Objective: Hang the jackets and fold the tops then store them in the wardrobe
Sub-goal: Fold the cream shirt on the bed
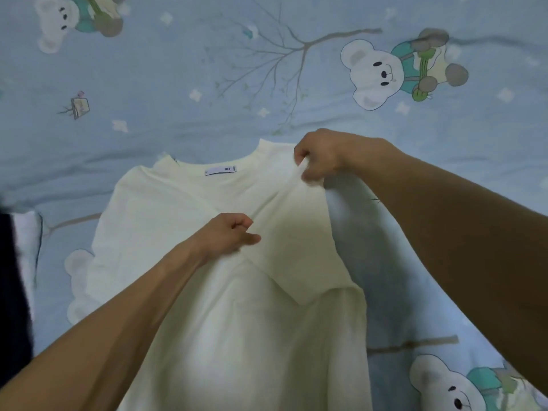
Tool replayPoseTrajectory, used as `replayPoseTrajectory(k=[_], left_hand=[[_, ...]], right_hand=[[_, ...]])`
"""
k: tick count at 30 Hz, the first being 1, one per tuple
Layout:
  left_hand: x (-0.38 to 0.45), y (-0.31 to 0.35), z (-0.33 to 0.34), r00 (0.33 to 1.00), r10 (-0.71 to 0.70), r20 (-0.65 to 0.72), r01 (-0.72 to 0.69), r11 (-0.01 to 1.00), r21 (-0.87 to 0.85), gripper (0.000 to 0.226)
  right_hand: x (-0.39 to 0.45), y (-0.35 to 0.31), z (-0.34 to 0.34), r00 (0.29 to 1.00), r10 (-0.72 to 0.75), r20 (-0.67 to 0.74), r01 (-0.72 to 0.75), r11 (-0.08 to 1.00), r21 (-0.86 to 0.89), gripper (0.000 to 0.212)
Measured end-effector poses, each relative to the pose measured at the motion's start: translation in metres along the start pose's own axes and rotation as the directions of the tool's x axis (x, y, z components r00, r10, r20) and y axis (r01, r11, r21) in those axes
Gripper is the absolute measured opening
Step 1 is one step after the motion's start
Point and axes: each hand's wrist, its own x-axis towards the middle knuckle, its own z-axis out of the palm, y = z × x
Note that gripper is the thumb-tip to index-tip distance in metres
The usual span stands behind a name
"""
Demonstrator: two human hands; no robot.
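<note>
A cream T-shirt [166,221] lies flat on the bed with its collar and white neck label pointing away from me. Its right side is folded inward over the body. My right hand [318,157] pinches the fabric at the right shoulder, near the collar. My left hand [228,235] pinches the edge of the folded sleeve at the middle of the chest. Both forearms reach in from the bottom corners and hide part of the shirt's lower half.
The bed is covered by a light blue sheet [148,84] printed with koala bears and bare branches. A dark garment [12,292] and a white padded edge [28,232] lie at the left border.
</note>
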Motion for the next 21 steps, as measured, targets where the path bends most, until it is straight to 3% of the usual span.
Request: replayPoseTrajectory(k=[2, 4, 6, 9, 12, 15, 21], left_hand=[[0.0, 0.001, 0.0, 1.0, 0.0, 0.006, 0.0, 1.0, -0.009, 0.055], [-0.001, 0.001, 0.0, 1.0, -0.006, 0.003, 0.006, 1.0, -0.023, 0.057], [-0.002, -0.002, 0.0, 0.999, -0.026, -0.043, 0.024, 0.999, -0.048, 0.054], [-0.006, -0.006, 0.0, 0.984, -0.043, -0.172, 0.023, 0.993, -0.114, 0.03], [-0.012, -0.009, 0.006, 0.945, -0.01, -0.326, -0.018, 0.996, -0.082, 0.022], [-0.026, -0.012, 0.013, 0.894, 0.056, -0.445, -0.064, 0.998, -0.004, 0.018], [-0.092, -0.044, -0.008, 0.793, -0.011, -0.609, -0.193, 0.944, -0.267, 0.007]], right_hand=[[0.003, 0.0, 0.003, 0.996, -0.005, -0.092, -0.013, 0.98, -0.198, 0.013], [0.001, -0.002, 0.009, 0.979, 0.026, -0.203, -0.103, 0.921, -0.375, 0.031], [-0.005, -0.008, 0.017, 0.957, 0.107, -0.271, -0.218, 0.879, -0.423, 0.047], [-0.014, -0.019, 0.025, 0.939, 0.066, -0.338, -0.225, 0.86, -0.457, 0.044], [-0.023, -0.031, 0.029, 0.917, -0.042, -0.396, -0.144, 0.892, -0.429, 0.036], [-0.033, -0.05, 0.031, 0.929, -0.086, -0.36, -0.057, 0.928, -0.368, 0.032], [-0.045, -0.114, 0.064, 0.957, -0.125, -0.263, 0.089, 0.986, -0.144, 0.027]])
